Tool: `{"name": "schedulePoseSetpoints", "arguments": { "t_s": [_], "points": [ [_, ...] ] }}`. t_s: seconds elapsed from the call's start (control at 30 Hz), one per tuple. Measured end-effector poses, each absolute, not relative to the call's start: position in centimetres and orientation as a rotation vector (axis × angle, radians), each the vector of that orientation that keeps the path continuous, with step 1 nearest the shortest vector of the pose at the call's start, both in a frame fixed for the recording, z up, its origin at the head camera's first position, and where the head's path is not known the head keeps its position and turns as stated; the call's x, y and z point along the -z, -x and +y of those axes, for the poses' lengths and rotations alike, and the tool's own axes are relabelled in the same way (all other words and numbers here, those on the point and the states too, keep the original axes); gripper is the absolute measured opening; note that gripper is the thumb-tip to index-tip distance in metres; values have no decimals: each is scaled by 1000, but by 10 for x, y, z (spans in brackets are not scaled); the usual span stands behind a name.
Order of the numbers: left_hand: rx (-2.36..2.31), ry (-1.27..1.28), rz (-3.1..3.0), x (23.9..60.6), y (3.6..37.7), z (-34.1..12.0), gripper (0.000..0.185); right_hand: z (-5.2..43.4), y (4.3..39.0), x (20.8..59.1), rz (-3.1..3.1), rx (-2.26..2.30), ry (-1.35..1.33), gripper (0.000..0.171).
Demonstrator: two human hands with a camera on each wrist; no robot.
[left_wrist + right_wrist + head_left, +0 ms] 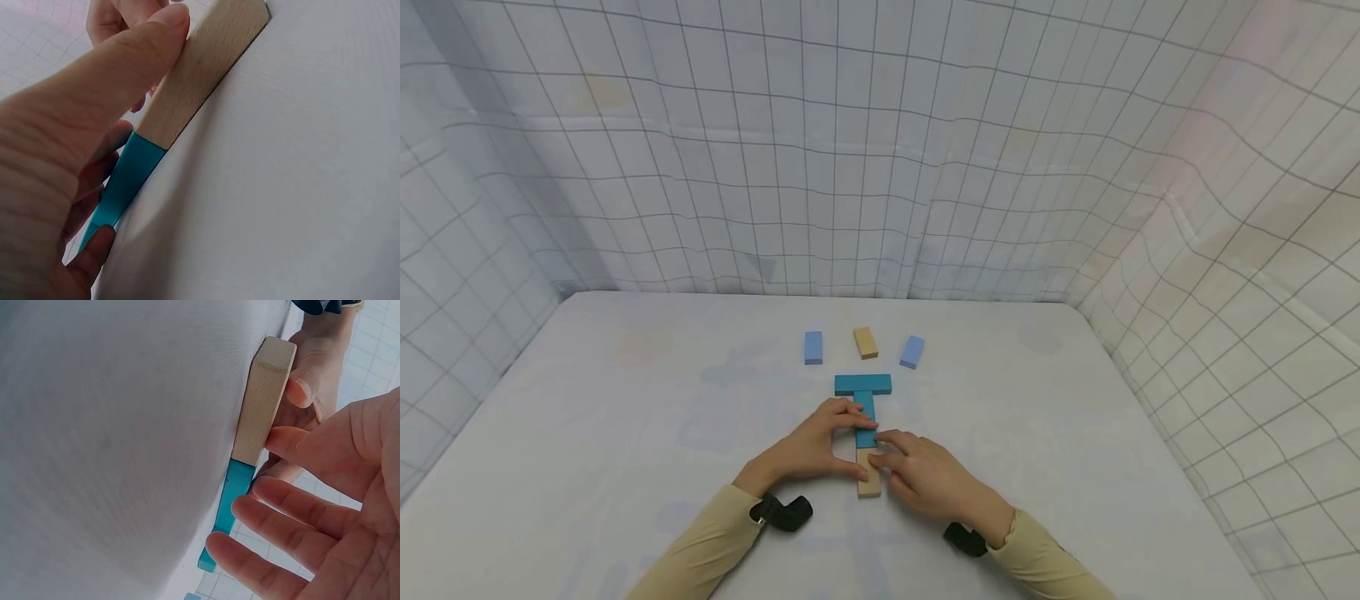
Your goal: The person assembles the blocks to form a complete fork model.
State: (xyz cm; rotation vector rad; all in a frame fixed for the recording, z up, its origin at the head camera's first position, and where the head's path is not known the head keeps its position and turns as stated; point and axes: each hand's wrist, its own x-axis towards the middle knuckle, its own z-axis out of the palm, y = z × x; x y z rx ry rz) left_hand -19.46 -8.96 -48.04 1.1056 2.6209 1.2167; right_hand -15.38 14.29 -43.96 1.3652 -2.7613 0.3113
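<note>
Two hands meet at a line of blocks on the white table (pixel 625 400). Left hand (pixel 808 446) pinches the row from its side: the thumb presses the wood block (pixel 868 479), the fingers curl onto the teal block (pixel 866 417). That teal block lies end to end with the wood one, touching it, and runs up to a teal crossbar (pixel 862 384). Right hand (pixel 925 475) rests relaxed fingers against the wood block's other side, gripping nothing. Farther back lie a blue block (pixel 813 347), a tan block (pixel 866 342) and another blue block (pixel 912 352), apart from each other.
</note>
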Motion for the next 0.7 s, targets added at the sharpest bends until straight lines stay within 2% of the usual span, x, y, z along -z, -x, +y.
{"name": "schedulePoseSetpoints", "arguments": {
  "t_s": [0.7],
  "points": [
    [-1195, -1068, 2630, 479, 192, -88, 65, 144, 153, 439, -2703, -346, -1370, 30]
  ]
}}
